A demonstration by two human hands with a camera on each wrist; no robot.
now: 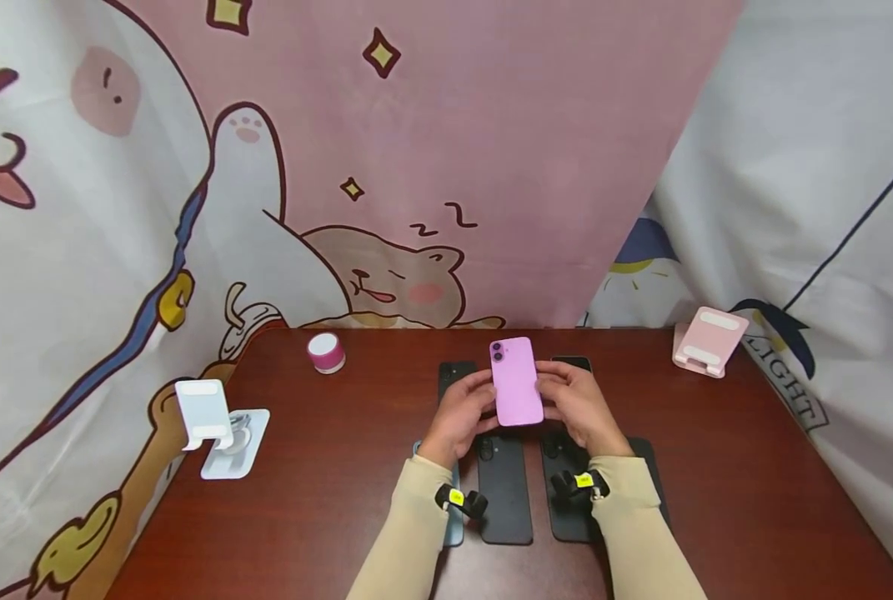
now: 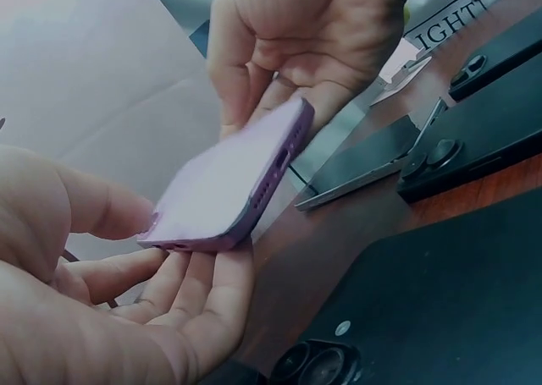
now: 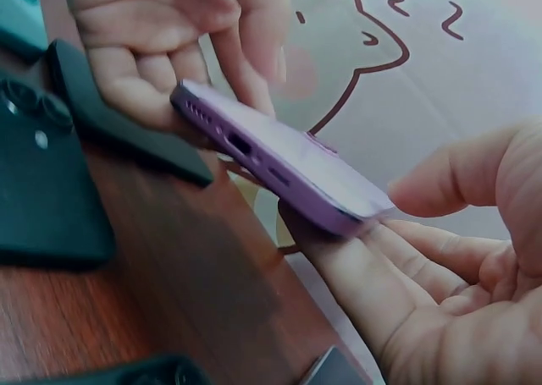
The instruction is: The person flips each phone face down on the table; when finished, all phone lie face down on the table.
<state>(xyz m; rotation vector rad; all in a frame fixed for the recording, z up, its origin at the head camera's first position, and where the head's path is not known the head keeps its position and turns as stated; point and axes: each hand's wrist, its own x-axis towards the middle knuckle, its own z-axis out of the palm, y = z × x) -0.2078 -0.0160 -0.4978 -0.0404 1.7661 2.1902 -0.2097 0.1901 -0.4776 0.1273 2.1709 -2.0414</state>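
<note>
A pink smartphone (image 1: pixel 517 383) is held above the table with its back and camera bump facing up. My left hand (image 1: pixel 464 410) grips its left edge, and in the left wrist view the thumb lies at the edge with the fingers (image 2: pixel 199 296) underneath. On the opposite edge my right hand (image 1: pixel 577 407) holds the phone, its fingers (image 3: pixel 373 275) beneath it in the right wrist view. The bottom edge with its charging port (image 3: pixel 240 143) points toward my body. Below my wrists lie a black phone (image 1: pixel 504 500) and another dark phone (image 1: pixel 566 508).
More phones lie partly hidden: a dark one (image 1: pixel 455 373) behind my left hand, a light blue one (image 1: pixel 454 529) under my left forearm. A white phone stand (image 1: pixel 236 450) is at left, a pink stand (image 1: pixel 710 342) at back right. A pink-and-white round container (image 1: pixel 327 354) sits near the back edge.
</note>
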